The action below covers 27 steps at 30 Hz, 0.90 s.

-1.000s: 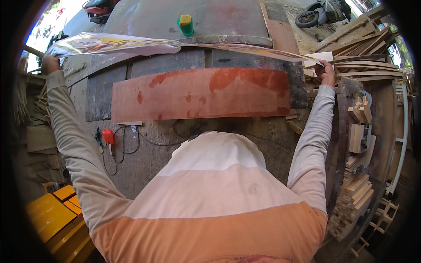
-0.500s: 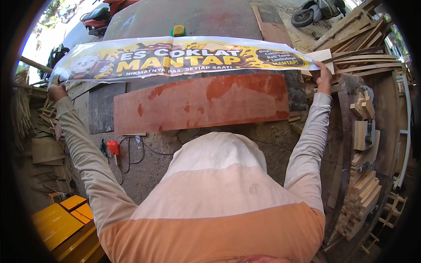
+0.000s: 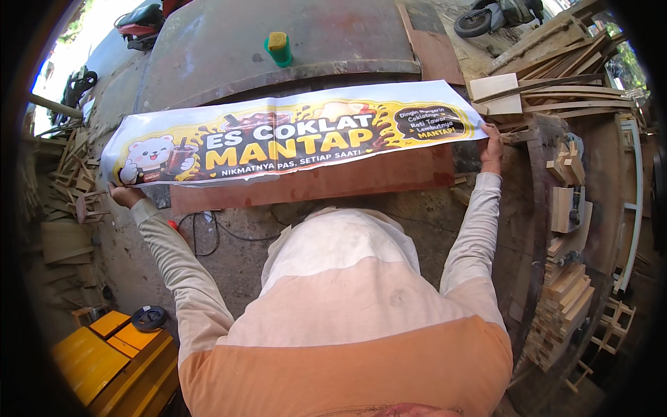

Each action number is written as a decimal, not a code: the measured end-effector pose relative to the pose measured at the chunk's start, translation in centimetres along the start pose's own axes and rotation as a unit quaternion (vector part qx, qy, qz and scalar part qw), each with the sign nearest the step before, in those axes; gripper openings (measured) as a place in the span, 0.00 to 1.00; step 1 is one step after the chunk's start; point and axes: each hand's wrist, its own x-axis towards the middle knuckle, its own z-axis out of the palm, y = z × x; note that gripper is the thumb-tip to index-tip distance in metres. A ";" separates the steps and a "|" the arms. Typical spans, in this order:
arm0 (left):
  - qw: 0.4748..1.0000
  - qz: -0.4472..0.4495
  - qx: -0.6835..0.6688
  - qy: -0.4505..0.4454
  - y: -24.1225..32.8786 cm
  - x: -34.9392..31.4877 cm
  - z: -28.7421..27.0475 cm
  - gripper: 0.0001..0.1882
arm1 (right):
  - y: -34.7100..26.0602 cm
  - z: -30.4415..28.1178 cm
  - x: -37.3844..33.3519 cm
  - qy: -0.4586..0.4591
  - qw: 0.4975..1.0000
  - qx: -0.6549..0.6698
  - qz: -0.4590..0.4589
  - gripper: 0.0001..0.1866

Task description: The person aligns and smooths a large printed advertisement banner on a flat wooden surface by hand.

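Note:
A long printed banner (image 3: pixel 278 139), white-edged with a yellow design, a cartoon bear and pictures of drinks, stretches between my two hands. My left hand (image 3: pixel 127 195) grips its near left corner. At the right end, my right hand (image 3: pixel 492 147) is closed on the banner's edge. Beneath it lies a reddish-brown curved board (image 3: pixel 313 195) on the work table; the banner hides much of the board. The banner looks fairly taut, with a slight fold line near its middle. Whether it touches the board I cannot tell.
A green cup with a yellow sponge (image 3: pixel 278 48) stands on the dark table (image 3: pixel 208 48) beyond the banner. Stacked wood strips (image 3: pixel 566 299) lie at right, more lumber at far right. Yellow panels (image 3: pixel 90 354) and a black wheel (image 3: pixel 149 318) are at lower left. A black cable (image 3: pixel 217 233) crosses the floor.
The banner has come down and nearer to me, now covering much of the red board. My left hand has moved nearer and inward; my right hand has shifted slightly nearer and left.

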 end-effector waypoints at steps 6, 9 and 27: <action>0.999 -0.034 -0.018 -0.004 -0.6 -2.5 -2.6 0.27 | 2.7 -0.6 -2.5 0.011 1.000 0.009 -0.008 0.05; 0.998 -0.060 -0.015 0.010 0.2 -5.2 -0.5 0.28 | 3.0 -1.6 -3.3 0.023 1.000 0.001 -0.010 0.05; 0.997 -0.066 -0.031 0.010 -2.9 -1.7 -3.2 0.27 | 3.8 -2.8 -8.5 0.044 0.999 0.027 -0.006 0.05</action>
